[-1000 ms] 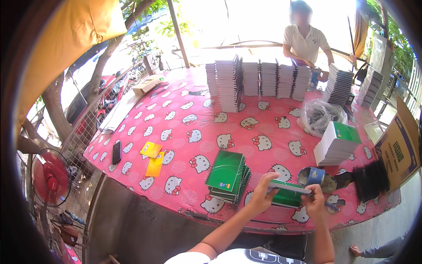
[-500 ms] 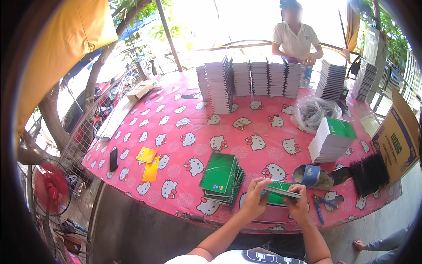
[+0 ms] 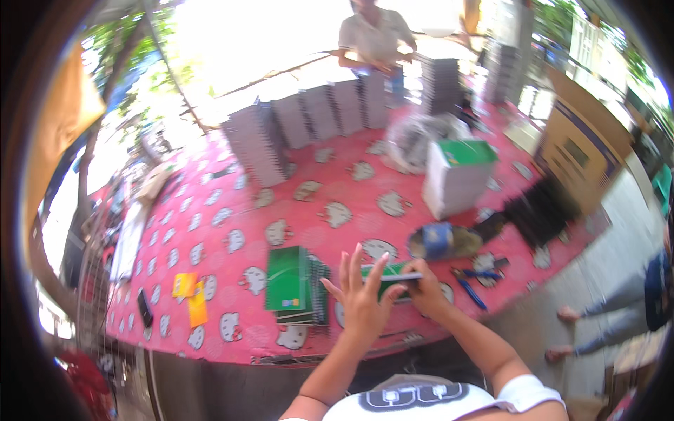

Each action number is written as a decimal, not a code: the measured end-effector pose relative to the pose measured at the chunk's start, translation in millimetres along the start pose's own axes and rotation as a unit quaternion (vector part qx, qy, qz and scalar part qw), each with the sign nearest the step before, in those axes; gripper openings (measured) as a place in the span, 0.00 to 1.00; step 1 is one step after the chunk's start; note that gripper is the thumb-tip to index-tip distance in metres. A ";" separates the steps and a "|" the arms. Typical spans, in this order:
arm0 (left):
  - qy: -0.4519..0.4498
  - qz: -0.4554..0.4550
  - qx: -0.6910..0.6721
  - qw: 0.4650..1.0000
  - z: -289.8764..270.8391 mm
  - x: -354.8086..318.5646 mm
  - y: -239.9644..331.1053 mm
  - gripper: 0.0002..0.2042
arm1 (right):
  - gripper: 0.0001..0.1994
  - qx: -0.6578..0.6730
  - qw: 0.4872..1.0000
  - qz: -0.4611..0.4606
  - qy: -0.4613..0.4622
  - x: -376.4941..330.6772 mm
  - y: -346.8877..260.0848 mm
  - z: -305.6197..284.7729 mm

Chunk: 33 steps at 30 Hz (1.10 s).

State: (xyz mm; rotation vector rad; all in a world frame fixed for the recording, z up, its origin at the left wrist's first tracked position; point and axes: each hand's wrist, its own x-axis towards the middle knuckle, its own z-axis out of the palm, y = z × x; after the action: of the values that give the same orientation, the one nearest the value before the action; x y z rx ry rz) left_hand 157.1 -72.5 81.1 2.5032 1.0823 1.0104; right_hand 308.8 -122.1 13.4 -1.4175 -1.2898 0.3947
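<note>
My right hand (image 3: 429, 295) grips a thin notebook (image 3: 401, 278) by its right end, holding it nearly edge-on just above the table. Beside its other end, my left hand (image 3: 361, 300) is open, fingers spread and pointing up. Part of a green notebook cover (image 3: 390, 269) shows behind the held one, mostly hidden by it and my hands. To the left of my hands lies a short stack of green spiral notebooks (image 3: 286, 278). Blue-handled pliers (image 3: 472, 290) rest to the right of my right hand. Motion blurs the picture somewhat.
A blue-strapped slipper (image 3: 456, 242), black binding coils (image 3: 540, 214) and a cardboard box (image 3: 586, 140) stand to the right. Behind are a tall green-topped pile (image 3: 458, 182), plastic bag (image 3: 421, 140) and notebook stacks (image 3: 344, 109). Yellow cards (image 3: 196, 305) and a phone (image 3: 144, 307) lie left. Another person (image 3: 375, 42) stands opposite.
My left hand has let go of the notebook and spread its fingers; my right hand still holds it. The view has swung right, so the table's things appear further left and tilted.
</note>
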 end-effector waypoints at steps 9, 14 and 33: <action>0.000 0.057 -0.144 0.988 15.1 16.8 -13.7 0.09 | 0.17 -0.440 0.887 0.033 0.138 31.8 48.3 -175.1; -0.007 0.071 -0.143 0.987 19.3 18.8 -11.3 0.08 | 0.12 -0.550 0.805 0.177 0.137 47.0 116.6 -250.0; 0.008 0.043 -0.131 0.990 27.1 17.4 -11.4 0.11 | 0.09 -0.067 0.997 0.000 -0.030 11.8 -48.8 -90.1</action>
State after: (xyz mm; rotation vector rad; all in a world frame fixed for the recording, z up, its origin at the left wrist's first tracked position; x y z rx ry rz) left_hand 177.6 -50.6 64.8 2.3494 0.7925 1.1174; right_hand 363.0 -166.9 88.8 -1.5279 -1.3873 0.3582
